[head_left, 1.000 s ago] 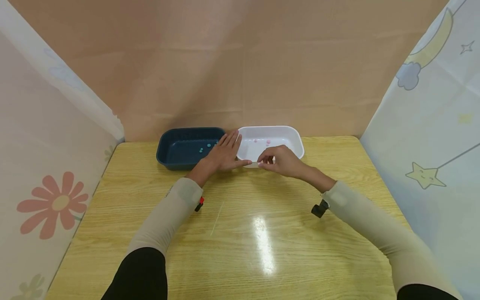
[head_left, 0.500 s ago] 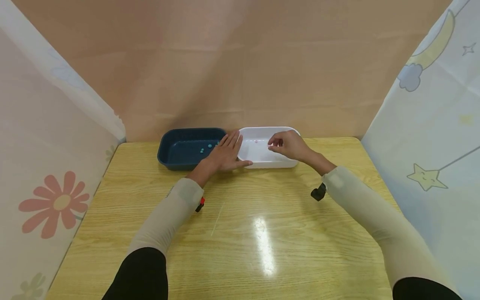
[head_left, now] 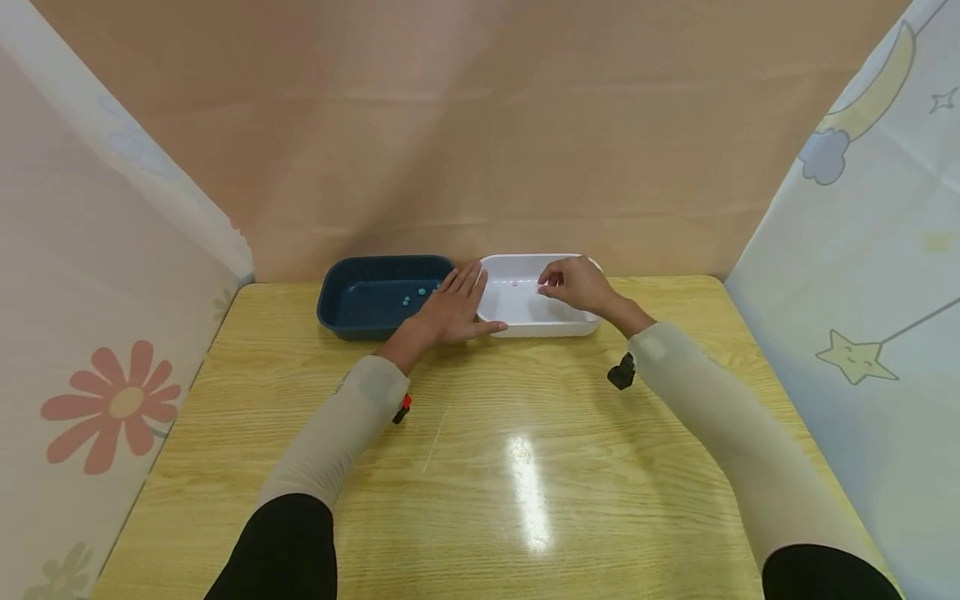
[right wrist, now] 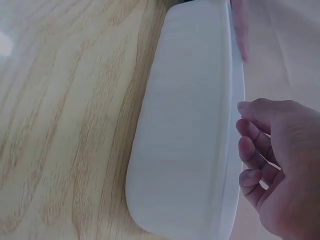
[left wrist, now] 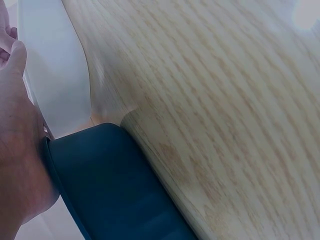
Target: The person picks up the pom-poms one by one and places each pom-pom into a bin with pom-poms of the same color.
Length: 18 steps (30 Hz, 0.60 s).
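In the head view, my left hand lies flat with spread fingers over the adjoining rims of a dark blue basin and a white basin. Its thumb reaches along the white basin's front rim. My right hand is over the white basin's right half, thumb and forefinger pinching a tiny pink bead, mostly covered by the fingertips. Another pink bead lies in the white basin. Several teal beads lie in the blue basin. In the right wrist view, the right hand's other fingers are curled.
Both basins stand side by side at the back of a wood-grain table, against a brown backdrop. Patterned white panels flank the table. A small black camera hangs at the right wrist.
My right hand has moved from the white basin's front rim back over its inside, with only a slight shift in the last half second. My left hand stays in place.
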Available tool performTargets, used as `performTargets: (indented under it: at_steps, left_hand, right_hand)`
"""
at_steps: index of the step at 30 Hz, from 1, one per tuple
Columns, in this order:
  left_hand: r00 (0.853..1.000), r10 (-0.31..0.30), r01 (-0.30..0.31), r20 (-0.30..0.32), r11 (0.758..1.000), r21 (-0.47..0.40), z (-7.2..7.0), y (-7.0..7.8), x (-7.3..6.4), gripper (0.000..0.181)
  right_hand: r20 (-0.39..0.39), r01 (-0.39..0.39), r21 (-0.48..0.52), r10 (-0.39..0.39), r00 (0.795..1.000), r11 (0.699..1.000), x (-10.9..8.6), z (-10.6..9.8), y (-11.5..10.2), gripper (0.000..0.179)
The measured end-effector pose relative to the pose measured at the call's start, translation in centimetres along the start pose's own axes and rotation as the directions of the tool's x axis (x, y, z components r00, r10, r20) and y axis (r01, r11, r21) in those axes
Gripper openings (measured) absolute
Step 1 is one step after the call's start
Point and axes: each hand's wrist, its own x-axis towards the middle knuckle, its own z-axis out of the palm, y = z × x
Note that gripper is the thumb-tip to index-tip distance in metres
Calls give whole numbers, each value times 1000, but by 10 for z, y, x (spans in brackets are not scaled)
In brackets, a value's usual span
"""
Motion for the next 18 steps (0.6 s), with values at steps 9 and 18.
performTargets:
  at_steps: [9,18]
  left_hand:
    - [1000,1,-1,-10,1000,-8,-1,1,-1,114]
    - [1000,4,-4,-14,1000,-4,-13,0,-3,113]
  right_hand:
    - [22,-35,-16,35,999,999,5,1,8,14]
    - [7,-39,-22,39,999,999,-13,-19,9,21]
